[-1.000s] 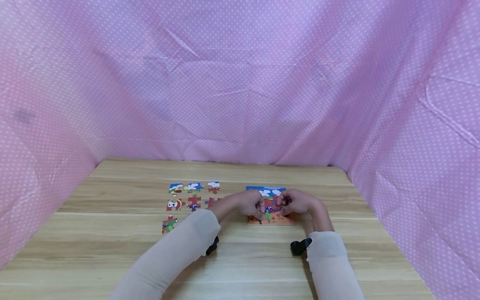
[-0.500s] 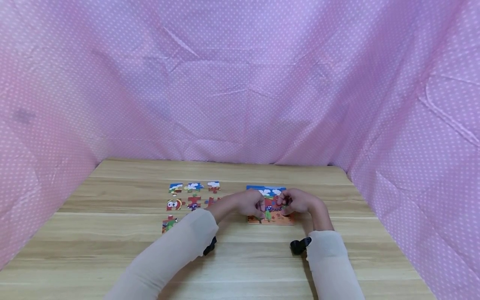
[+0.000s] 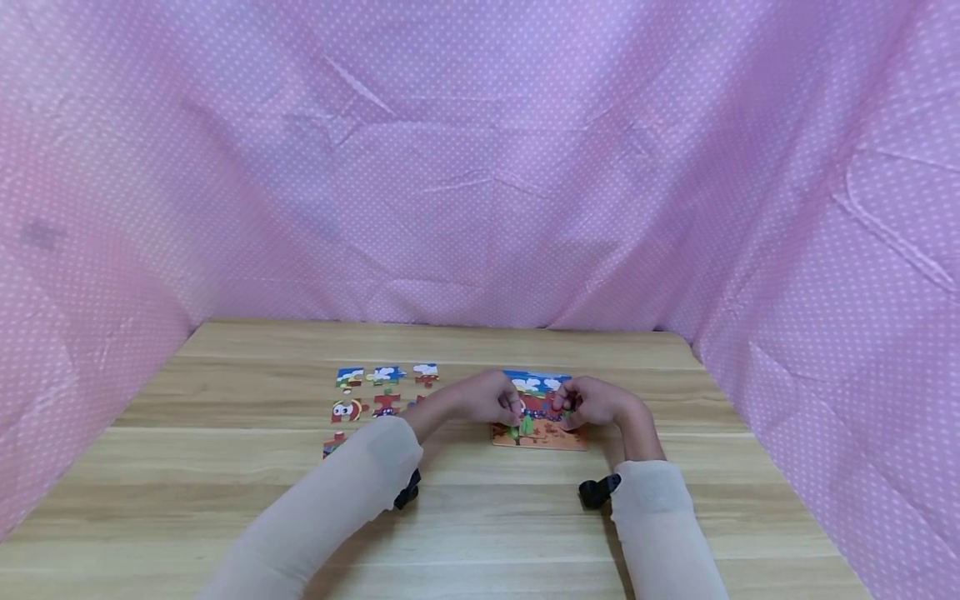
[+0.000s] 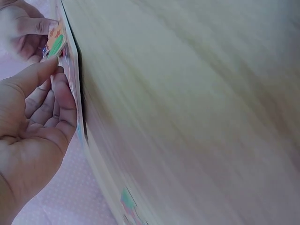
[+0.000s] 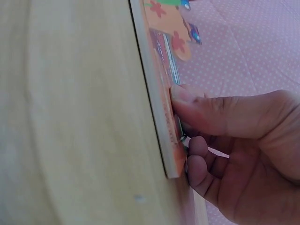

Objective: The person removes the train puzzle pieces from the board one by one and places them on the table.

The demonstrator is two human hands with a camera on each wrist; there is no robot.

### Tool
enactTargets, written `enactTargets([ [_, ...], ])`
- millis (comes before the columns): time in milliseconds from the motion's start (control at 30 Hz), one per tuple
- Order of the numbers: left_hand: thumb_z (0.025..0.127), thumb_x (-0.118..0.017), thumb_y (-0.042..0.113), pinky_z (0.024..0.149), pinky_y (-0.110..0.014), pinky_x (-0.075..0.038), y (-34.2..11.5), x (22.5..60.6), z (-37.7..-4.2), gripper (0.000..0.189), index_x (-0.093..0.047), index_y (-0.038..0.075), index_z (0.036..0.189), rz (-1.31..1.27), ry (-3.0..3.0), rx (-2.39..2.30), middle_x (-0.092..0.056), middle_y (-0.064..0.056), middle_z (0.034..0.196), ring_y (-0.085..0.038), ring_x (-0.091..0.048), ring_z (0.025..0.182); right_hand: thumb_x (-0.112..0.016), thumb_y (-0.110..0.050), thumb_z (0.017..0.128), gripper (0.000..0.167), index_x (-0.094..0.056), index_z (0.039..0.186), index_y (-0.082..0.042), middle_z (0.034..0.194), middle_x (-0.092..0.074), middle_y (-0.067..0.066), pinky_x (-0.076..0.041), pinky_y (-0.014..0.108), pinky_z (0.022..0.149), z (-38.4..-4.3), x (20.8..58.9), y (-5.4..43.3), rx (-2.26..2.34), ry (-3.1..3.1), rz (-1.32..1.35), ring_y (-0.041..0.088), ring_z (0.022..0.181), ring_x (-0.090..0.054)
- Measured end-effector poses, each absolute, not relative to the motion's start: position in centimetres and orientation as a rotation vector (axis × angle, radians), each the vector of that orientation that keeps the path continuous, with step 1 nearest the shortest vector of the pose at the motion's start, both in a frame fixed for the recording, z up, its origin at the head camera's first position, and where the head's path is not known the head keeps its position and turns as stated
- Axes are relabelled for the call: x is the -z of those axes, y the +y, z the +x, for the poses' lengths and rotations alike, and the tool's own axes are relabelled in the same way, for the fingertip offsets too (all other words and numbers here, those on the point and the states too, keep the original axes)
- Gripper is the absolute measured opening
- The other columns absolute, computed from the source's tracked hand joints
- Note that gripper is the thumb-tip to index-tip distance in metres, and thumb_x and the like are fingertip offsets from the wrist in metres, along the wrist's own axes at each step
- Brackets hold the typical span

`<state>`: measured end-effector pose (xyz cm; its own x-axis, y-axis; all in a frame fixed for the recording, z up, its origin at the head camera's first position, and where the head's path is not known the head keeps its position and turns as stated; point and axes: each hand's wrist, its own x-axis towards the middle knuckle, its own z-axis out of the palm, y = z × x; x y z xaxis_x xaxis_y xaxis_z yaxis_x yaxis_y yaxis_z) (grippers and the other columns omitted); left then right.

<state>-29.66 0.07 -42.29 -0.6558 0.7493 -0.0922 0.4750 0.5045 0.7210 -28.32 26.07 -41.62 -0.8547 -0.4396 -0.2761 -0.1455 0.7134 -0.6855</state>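
Note:
My left hand point(image 3: 483, 396) pinches a puzzle piece point(image 4: 56, 41) between thumb and index finger. Orange with a green shape and red flowers, the piece point(image 5: 164, 19) is tilted over the picture board point(image 3: 555, 438) in the right wrist view. That board lies flat, with blue sky and clouds at the top and orange ground below. At its right side rests my right hand point(image 3: 600, 402). Its thumb point(image 5: 192, 104) touches the board's surface and its other fingers bend loosely near the edge. Both hands hide parts of the board.
Several loose puzzle pieces point(image 3: 387, 405) lie in rows left of the board, partly behind my left forearm. A wooden table point(image 3: 510, 533) carries everything. Pink dotted cloth point(image 3: 480, 167) hangs behind the table and along its sides.
My left hand has moved left with the pinched piece, uncovering the board's lower left part. My right hand stays nearly in place at the board's right side.

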Motion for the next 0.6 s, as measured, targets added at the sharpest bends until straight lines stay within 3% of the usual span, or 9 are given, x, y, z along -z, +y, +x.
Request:
enactTargets([
  [233,0.097,-0.072,0.013,0.065,-0.025,-0.046,-2.2,42.2,-29.9,0.01,-0.073,0.017,0.088,0.98,2.377,-0.981,-0.068,0.004,0.086,-0.01,-0.055,0.074,-0.076,0.002,0.089,0.02,-0.063,0.102,-0.005,0.096,-0.057,0.007,-0.043,0.037,0.081,-28.3,41.7,25.9,0.923,2.499,-0.433,0.023,0.09,-0.05],
  [600,0.096,-0.073,0.011,0.069,-0.026,-0.049,-6.2,41.4,-30.0,0.009,-0.073,0.017,0.089,0.932,2.398,-1.016,-0.069,0.004,0.086,-0.01,-0.057,0.076,-0.078,0.001,0.087,0.02,-0.064,0.1,-0.004,0.095,-0.057,0.007,-0.043,0.036,0.082,-28.2,41.5,25.9,0.967,2.486,-0.396,0.023,0.09,-0.05],
])
